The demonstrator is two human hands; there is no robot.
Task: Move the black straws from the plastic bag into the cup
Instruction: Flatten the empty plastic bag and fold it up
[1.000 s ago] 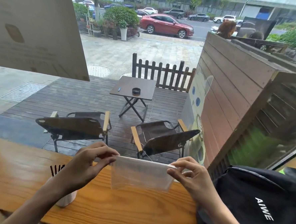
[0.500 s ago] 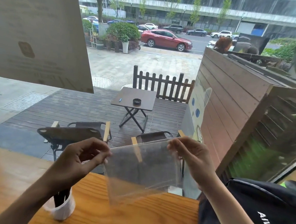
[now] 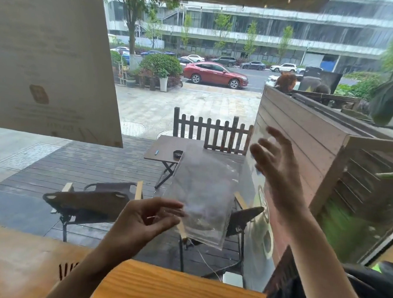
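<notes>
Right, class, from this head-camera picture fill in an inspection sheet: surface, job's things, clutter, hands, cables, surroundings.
Surface: wooden counter by a window, bare where it shows.
Job's things: clear plastic bag up in the air, no straws seen in it; black straws poke up at the left forearm; the cup itself is hidden.
Clutter: black bag at the counter's right end.
Hands: left hand open, fingertips at the plastic bag's lower left edge, contact blurred; right hand open, fingers spread, apart from it.
Cables: a thin cord on the deck outside, under a chair.
Surroundings: deck with folding chairs, small table, fence, parked red car.
</notes>
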